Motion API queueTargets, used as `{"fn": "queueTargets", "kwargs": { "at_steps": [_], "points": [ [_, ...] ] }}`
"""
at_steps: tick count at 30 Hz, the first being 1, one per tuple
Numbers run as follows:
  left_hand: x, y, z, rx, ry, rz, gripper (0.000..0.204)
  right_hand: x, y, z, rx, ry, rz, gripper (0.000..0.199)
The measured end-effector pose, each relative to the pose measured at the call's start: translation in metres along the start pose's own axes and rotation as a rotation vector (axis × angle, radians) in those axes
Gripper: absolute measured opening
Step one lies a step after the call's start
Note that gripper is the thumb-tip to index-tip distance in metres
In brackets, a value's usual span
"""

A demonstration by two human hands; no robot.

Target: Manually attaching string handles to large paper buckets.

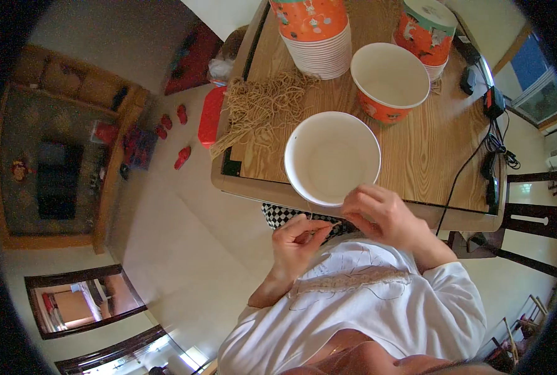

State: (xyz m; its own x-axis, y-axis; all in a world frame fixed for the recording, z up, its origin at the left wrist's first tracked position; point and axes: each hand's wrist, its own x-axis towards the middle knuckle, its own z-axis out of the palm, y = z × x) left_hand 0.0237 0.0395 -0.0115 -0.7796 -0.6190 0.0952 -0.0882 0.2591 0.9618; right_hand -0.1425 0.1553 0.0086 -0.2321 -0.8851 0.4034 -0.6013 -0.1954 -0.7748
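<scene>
A white-lined paper bucket [328,156] stands near the table's front edge, its open mouth facing up toward me. In front of its rim, my left hand [298,242] is closed, thumb and forefinger pinching a thin piece of twine. My right hand [381,215] is curled shut beside the bucket's near right rim; what its fingers hold is hidden. The two hands are close together but apart. A loose heap of tan twine [269,103] lies at the table's left, with strands hanging over the edge.
Behind stand another open orange bucket [391,81], a tall stack of nested buckets [319,50] and a further upside-down stack [425,31]. Black cables and adapters [494,103] run along the right table edge. A red stool [212,115] is beside the table's left side.
</scene>
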Motion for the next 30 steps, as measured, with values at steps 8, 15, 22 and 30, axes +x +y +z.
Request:
{"fn": "queueTargets", "kwargs": {
  "at_steps": [8, 15, 22, 30],
  "points": [
    [0.004, 0.010, -0.003, -0.035, 0.076, 0.063, 0.014, 0.006, -0.017, 0.005, 0.096, -0.059, 0.108, 0.022],
    [0.003, 0.011, 0.000, -0.128, -0.012, 0.034, 0.010, -0.001, -0.009, 0.014, 0.141, -0.091, 0.124, 0.014],
    [0.008, 0.014, 0.006, -0.142, 0.014, -0.045, 0.009, -0.005, -0.004, 0.013, 0.237, 0.008, 0.121, 0.006],
    [0.007, 0.006, 0.004, -0.167, 0.056, -0.022, 0.004, -0.003, -0.008, 0.009, 0.210, 0.028, 0.160, 0.020]
  ]
}}
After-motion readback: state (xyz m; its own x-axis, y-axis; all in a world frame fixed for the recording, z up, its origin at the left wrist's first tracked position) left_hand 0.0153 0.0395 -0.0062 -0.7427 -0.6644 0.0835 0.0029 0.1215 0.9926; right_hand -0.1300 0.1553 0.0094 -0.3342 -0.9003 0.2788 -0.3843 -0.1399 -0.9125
